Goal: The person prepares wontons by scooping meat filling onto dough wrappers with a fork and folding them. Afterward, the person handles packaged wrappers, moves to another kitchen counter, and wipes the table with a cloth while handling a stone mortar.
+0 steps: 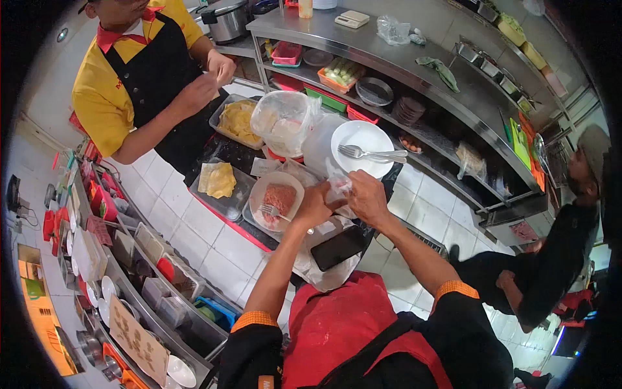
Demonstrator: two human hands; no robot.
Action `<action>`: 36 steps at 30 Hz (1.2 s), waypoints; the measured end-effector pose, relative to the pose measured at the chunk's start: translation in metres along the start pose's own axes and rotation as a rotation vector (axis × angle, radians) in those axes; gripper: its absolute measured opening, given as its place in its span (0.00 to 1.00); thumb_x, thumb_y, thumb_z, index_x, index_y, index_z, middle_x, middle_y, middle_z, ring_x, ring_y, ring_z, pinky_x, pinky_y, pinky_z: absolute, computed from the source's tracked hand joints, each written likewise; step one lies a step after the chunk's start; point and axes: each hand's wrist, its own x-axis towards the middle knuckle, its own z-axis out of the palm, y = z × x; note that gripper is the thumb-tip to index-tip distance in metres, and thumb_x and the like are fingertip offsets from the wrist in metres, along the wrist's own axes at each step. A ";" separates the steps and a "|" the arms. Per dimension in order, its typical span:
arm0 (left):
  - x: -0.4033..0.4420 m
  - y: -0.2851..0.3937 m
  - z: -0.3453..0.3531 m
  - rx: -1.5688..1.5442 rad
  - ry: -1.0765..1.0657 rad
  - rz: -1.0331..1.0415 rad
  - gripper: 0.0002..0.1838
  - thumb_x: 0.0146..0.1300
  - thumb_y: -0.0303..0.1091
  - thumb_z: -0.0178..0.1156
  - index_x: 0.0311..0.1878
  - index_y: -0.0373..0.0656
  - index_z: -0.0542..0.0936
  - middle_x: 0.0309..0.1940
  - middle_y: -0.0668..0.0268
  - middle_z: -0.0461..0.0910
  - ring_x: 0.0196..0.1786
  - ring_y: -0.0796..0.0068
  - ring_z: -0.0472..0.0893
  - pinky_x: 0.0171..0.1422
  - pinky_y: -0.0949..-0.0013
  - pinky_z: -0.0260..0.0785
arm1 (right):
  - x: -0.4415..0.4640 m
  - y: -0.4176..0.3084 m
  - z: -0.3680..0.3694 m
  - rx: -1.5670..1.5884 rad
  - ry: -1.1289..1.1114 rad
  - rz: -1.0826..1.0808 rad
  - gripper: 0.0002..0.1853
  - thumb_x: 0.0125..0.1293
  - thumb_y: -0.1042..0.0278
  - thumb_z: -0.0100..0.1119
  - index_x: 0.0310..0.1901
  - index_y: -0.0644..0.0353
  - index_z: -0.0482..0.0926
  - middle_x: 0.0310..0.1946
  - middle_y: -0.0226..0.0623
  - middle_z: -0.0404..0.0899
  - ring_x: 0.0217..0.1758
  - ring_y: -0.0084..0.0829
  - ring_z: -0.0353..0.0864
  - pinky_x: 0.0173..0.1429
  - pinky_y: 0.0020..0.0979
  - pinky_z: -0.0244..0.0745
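Note:
Between my left hand (315, 206) and my right hand (367, 196) is a thin clear plastic bag (339, 187); the fingers of both are closed on it. Just left of my left hand is a white bowl (293, 186) of reddish minced meat (280, 197), with a fork (275, 212) resting in it. Beyond my right hand, a white bowl (355, 131) carries forks (372, 153) across it. A black phone (338, 248) lies on plastic sheeting near my body. My fingertips are partly hidden by the bag.
A clear tub (280, 110) stands at the table's far side, near a tray of yellow wrappers (238, 121). Another tray (240, 202) holds one yellow sheet. A co-worker in yellow (107, 84) stands across; another person (538, 266) is at right. A steel counter (389, 55) runs behind.

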 end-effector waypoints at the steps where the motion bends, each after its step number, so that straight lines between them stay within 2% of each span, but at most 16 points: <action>1: 0.002 -0.004 0.004 -0.033 -0.056 -0.170 0.19 0.53 0.39 0.69 0.45 0.38 0.80 0.34 0.51 0.80 0.44 0.51 0.79 0.49 0.53 0.66 | 0.003 0.000 -0.001 -0.005 0.002 0.001 0.07 0.45 0.78 0.59 0.29 0.64 0.73 0.27 0.41 0.70 0.35 0.45 0.74 0.36 0.43 0.70; 2: 0.010 -0.040 0.020 0.086 0.105 0.136 0.15 0.54 0.35 0.66 0.43 0.39 0.80 0.30 0.50 0.79 0.36 0.51 0.78 0.42 0.51 0.66 | 0.003 -0.001 -0.002 -0.044 0.005 -0.014 0.08 0.44 0.78 0.59 0.30 0.65 0.74 0.28 0.41 0.71 0.34 0.44 0.73 0.35 0.42 0.70; 5: 0.016 -0.031 0.015 0.061 0.130 0.356 0.11 0.54 0.31 0.64 0.40 0.39 0.80 0.30 0.51 0.79 0.31 0.50 0.78 0.36 0.53 0.67 | 0.005 -0.006 -0.013 -0.058 0.038 -0.034 0.09 0.45 0.77 0.59 0.32 0.65 0.76 0.31 0.41 0.73 0.35 0.43 0.74 0.36 0.41 0.71; 9: 0.007 0.045 -0.012 -0.063 0.043 0.176 0.09 0.53 0.29 0.63 0.37 0.38 0.79 0.29 0.51 0.79 0.26 0.49 0.76 0.31 0.57 0.67 | 0.007 -0.030 -0.041 0.188 0.154 0.125 0.07 0.54 0.74 0.62 0.35 0.65 0.80 0.38 0.43 0.77 0.40 0.43 0.76 0.39 0.35 0.74; 12: 0.001 0.070 -0.025 0.059 0.422 0.560 0.08 0.56 0.30 0.63 0.29 0.35 0.78 0.22 0.52 0.77 0.21 0.54 0.74 0.28 0.60 0.65 | -0.006 -0.037 -0.073 0.397 0.101 0.244 0.32 0.51 0.61 0.73 0.56 0.62 0.71 0.49 0.42 0.76 0.53 0.39 0.76 0.55 0.34 0.71; 14: -0.011 0.087 -0.044 0.125 0.527 0.361 0.19 0.65 0.37 0.60 0.22 0.32 0.76 0.15 0.54 0.73 0.17 0.63 0.72 0.25 0.62 0.61 | -0.027 -0.031 -0.072 0.698 0.164 0.377 0.56 0.43 0.54 0.80 0.70 0.60 0.53 0.62 0.41 0.66 0.66 0.33 0.66 0.70 0.38 0.59; 17: -0.020 0.111 -0.059 -0.219 0.635 0.043 0.29 0.71 0.44 0.54 0.16 0.33 0.73 0.11 0.59 0.70 0.17 0.73 0.69 0.25 0.63 0.58 | -0.067 -0.037 -0.033 1.321 0.112 0.485 0.54 0.44 0.56 0.80 0.69 0.62 0.55 0.66 0.42 0.60 0.68 0.32 0.62 0.71 0.38 0.57; 19: -0.019 0.098 -0.058 -0.223 0.732 0.002 0.30 0.72 0.48 0.51 0.16 0.36 0.72 0.12 0.66 0.70 0.18 0.78 0.68 0.24 0.65 0.58 | -0.078 -0.055 -0.011 1.176 0.066 0.556 0.52 0.46 0.57 0.79 0.68 0.64 0.56 0.66 0.43 0.61 0.67 0.32 0.64 0.70 0.37 0.60; 21: -0.021 0.096 -0.062 -0.736 0.725 -0.196 0.29 0.72 0.49 0.52 0.18 0.39 0.72 0.16 0.72 0.70 0.20 0.81 0.68 0.25 0.69 0.60 | -0.079 -0.062 -0.003 1.032 0.021 0.627 0.50 0.48 0.59 0.78 0.68 0.65 0.57 0.65 0.45 0.63 0.65 0.32 0.66 0.68 0.36 0.63; 23: -0.026 0.102 -0.070 -0.876 0.667 -0.203 0.24 0.71 0.50 0.53 0.27 0.38 0.75 0.24 0.71 0.75 0.27 0.81 0.74 0.32 0.74 0.69 | -0.070 -0.060 0.001 1.289 -0.011 0.986 0.39 0.52 0.74 0.72 0.66 0.60 0.62 0.58 0.40 0.71 0.63 0.35 0.71 0.66 0.38 0.68; 24: -0.029 0.099 -0.075 -0.998 0.604 -0.228 0.22 0.70 0.51 0.54 0.33 0.37 0.76 0.28 0.69 0.76 0.31 0.79 0.76 0.38 0.74 0.72 | -0.060 -0.066 0.000 1.391 0.113 0.849 0.30 0.61 0.71 0.64 0.64 0.62 0.63 0.54 0.40 0.74 0.57 0.34 0.76 0.60 0.37 0.75; 27: -0.056 0.044 -0.070 -1.085 0.366 -0.264 0.24 0.68 0.50 0.55 0.49 0.35 0.73 0.40 0.63 0.79 0.42 0.71 0.80 0.49 0.67 0.75 | -0.033 -0.068 -0.012 1.597 0.199 1.010 0.32 0.66 0.60 0.60 0.66 0.66 0.59 0.57 0.42 0.71 0.57 0.32 0.74 0.57 0.35 0.75; 28: -0.066 0.021 -0.061 -1.050 0.193 -0.281 0.29 0.68 0.49 0.56 0.60 0.33 0.70 0.48 0.60 0.80 0.49 0.64 0.81 0.56 0.61 0.75 | -0.022 -0.069 -0.014 1.495 0.193 1.002 0.32 0.70 0.56 0.54 0.67 0.65 0.57 0.57 0.43 0.70 0.60 0.33 0.72 0.62 0.35 0.70; 31: -0.077 0.008 -0.040 -1.263 0.029 -0.395 0.34 0.64 0.54 0.57 0.64 0.37 0.68 0.54 0.57 0.77 0.55 0.61 0.78 0.60 0.57 0.73 | 0.002 -0.081 -0.022 0.984 0.001 0.842 0.34 0.71 0.57 0.52 0.70 0.66 0.52 0.61 0.45 0.67 0.64 0.37 0.68 0.69 0.34 0.61; 35: -0.079 -0.008 -0.025 -1.548 -0.042 -0.083 0.36 0.64 0.58 0.54 0.65 0.40 0.68 0.59 0.57 0.74 0.60 0.60 0.75 0.62 0.56 0.71 | 0.003 -0.093 -0.024 0.597 -0.098 0.505 0.42 0.67 0.57 0.57 0.72 0.70 0.45 0.67 0.59 0.59 0.71 0.46 0.60 0.74 0.35 0.50; 36: -0.079 0.002 -0.022 -1.587 0.134 -0.083 0.37 0.63 0.60 0.52 0.66 0.41 0.67 0.61 0.57 0.73 0.61 0.60 0.74 0.64 0.56 0.69 | 0.004 -0.106 -0.034 0.422 -0.169 0.447 0.44 0.64 0.57 0.59 0.73 0.66 0.46 0.69 0.59 0.56 0.73 0.46 0.58 0.73 0.35 0.52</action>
